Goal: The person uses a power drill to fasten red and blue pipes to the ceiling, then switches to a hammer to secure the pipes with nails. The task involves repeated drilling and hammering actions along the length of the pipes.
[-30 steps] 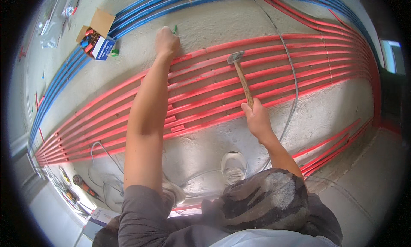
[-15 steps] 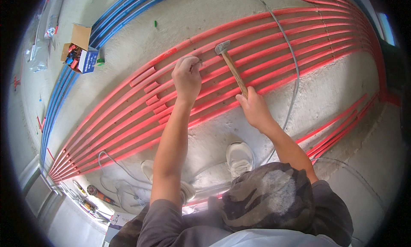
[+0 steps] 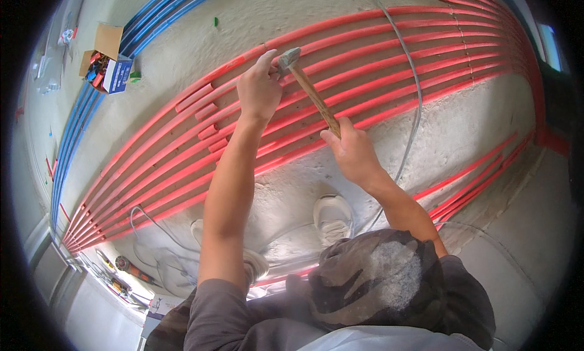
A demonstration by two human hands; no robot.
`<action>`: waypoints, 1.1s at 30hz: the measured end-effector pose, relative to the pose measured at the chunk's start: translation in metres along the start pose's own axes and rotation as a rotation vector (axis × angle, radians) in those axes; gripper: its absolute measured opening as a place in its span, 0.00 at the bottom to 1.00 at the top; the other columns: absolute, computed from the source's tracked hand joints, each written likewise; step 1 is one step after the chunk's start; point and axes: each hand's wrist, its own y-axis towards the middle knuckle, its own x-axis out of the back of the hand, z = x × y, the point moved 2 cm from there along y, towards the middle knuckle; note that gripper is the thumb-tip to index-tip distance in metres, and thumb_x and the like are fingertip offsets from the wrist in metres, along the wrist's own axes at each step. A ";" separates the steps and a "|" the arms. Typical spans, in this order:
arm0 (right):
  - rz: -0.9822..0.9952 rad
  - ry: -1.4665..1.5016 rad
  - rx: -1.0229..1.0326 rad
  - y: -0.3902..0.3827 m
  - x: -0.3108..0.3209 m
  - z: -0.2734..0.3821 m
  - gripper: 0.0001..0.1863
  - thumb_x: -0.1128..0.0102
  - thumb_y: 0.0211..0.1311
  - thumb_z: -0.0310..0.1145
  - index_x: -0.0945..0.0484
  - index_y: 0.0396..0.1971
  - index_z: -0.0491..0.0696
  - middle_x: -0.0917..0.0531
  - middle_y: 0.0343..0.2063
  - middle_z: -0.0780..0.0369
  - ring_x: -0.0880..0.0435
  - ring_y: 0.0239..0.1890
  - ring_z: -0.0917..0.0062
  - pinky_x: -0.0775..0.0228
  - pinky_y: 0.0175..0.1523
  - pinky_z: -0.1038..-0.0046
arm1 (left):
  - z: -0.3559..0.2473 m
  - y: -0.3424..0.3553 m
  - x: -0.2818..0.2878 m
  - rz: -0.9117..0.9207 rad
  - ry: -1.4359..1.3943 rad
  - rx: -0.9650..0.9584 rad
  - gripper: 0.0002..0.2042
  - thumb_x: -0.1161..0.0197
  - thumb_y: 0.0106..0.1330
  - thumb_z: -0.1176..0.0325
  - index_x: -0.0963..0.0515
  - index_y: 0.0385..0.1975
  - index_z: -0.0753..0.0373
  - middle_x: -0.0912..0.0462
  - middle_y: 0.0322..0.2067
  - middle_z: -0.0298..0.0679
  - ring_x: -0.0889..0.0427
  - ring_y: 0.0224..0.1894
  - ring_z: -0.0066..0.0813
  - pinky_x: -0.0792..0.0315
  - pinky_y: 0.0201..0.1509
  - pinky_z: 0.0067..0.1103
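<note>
My right hand is closed round the lower end of a wooden handle. It belongs to a hammer with a grey metal head, tilted up and leftward. The hammer head is right beside the fingers of my left hand. Those fingers are bent together in a pinch over the upper red pipes; whatever they hold is hidden or too small to name. Beneath both hands, several long red pipes run side by side in a curve. Short red pipe pieces sit between them, left of my left forearm.
An opened cardboard box of small red and blue parts stands by the blue pipes at upper left. A grey cable crosses the red pipes. More red pipes lie at right. An orange-and-black power tool rests at lower left.
The hammer head has come left, close to the fingers of my left hand. My left hand stays pinched over the pipes. The whole view has shifted slightly.
</note>
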 end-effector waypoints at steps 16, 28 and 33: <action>-0.018 -0.165 0.118 0.015 -0.016 -0.010 0.14 0.39 0.77 0.38 0.27 0.46 0.41 0.15 0.30 0.45 0.15 0.34 0.40 0.26 0.37 0.48 | 0.012 -0.029 0.001 -0.256 -0.253 0.135 0.23 0.37 0.63 0.85 0.24 0.60 0.67 0.09 0.38 0.43 0.09 0.40 0.31 0.17 0.46 0.26; 0.074 -0.125 0.068 0.025 -0.002 0.012 0.18 0.41 0.77 0.43 0.26 0.46 0.40 0.15 0.33 0.40 0.17 0.41 0.38 0.28 0.43 0.44 | 0.014 -0.024 0.006 -0.295 -0.294 0.063 0.22 0.38 0.63 0.86 0.25 0.58 0.70 0.12 0.37 0.49 0.11 0.40 0.46 0.17 0.46 0.34; -0.039 0.018 0.123 0.003 0.014 0.027 0.16 0.39 0.76 0.42 0.26 0.44 0.42 0.17 0.28 0.44 0.16 0.35 0.41 0.30 0.38 0.46 | 0.020 -0.023 0.007 -0.288 -0.263 0.075 0.16 0.35 0.63 0.84 0.21 0.51 0.68 0.11 0.34 0.45 0.10 0.38 0.34 0.17 0.45 0.27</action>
